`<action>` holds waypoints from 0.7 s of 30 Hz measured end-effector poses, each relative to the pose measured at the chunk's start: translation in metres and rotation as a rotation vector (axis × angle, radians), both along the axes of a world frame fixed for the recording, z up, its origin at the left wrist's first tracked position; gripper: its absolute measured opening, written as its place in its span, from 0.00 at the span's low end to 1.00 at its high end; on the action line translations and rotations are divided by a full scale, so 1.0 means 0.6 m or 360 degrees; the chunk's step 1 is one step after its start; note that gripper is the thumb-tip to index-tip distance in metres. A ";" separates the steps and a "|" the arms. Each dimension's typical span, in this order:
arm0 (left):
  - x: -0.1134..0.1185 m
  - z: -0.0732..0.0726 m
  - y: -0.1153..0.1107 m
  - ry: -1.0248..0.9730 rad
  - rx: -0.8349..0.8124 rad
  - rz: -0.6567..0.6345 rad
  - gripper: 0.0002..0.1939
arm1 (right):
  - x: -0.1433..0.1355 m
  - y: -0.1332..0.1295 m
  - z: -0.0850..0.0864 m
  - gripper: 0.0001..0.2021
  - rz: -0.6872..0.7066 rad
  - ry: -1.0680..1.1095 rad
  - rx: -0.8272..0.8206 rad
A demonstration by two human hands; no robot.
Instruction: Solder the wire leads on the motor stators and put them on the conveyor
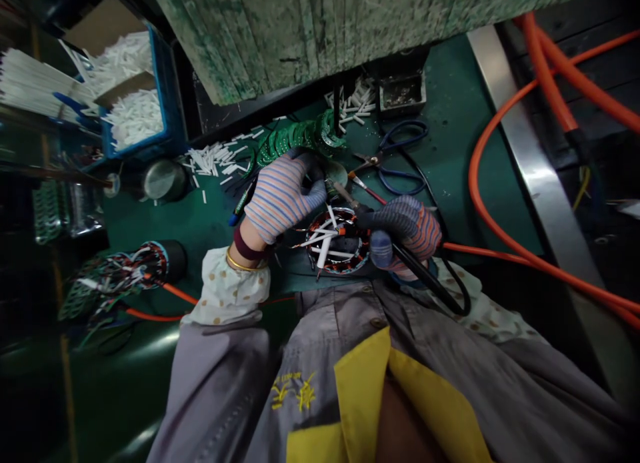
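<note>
My right hand [407, 230], in a striped glove with dark fingertips, is wrapped round a soldering iron [347, 195] with a thick black cord. Its metal tip points up and left, close to a small round dish [336, 174]. My left hand [285, 190], gloved alike, has its fingers curled together beside that dish; what they hold, if anything, is hidden. Between and below both hands sits a motor stator [361, 258] with copper windings. White sleeves [325, 248] and wire ends lie across its opening.
Blue-handled scissors [400, 175] and a red-handled brush [369, 187] lie to the right. Green ring-shaped parts [287, 143] and loose white tubes [215, 160] lie behind. A blue bin [167, 110], another wired stator [173, 262], a metal cup [164, 180] and orange hoses [477, 163] surround the bench.
</note>
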State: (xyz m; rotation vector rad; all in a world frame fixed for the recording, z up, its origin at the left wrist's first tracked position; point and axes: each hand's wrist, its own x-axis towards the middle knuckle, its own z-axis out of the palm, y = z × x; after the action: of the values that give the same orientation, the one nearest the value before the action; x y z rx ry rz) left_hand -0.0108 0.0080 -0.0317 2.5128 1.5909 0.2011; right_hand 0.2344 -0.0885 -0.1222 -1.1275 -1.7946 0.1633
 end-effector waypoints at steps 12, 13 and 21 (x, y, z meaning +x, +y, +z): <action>-0.001 0.002 0.006 -0.0079 -0.0044 0.0052 0.08 | -0.007 0.005 -0.002 0.24 -0.0038 -0.0018 0.0075; -0.001 -0.001 0.005 -0.0095 -0.0024 0.0055 0.08 | -0.008 0.004 -0.004 0.23 -0.0042 -0.0020 0.0071; 0.012 -0.029 -0.011 -0.0059 0.0253 0.0126 0.07 | 0.032 -0.001 0.020 0.24 -0.0201 0.0062 -0.0223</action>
State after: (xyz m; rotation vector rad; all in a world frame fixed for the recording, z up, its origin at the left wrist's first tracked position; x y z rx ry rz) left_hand -0.0033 0.0015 -0.0489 2.5458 1.7252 0.3961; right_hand 0.2537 -0.0891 -0.1104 -1.3242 -1.6926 0.2372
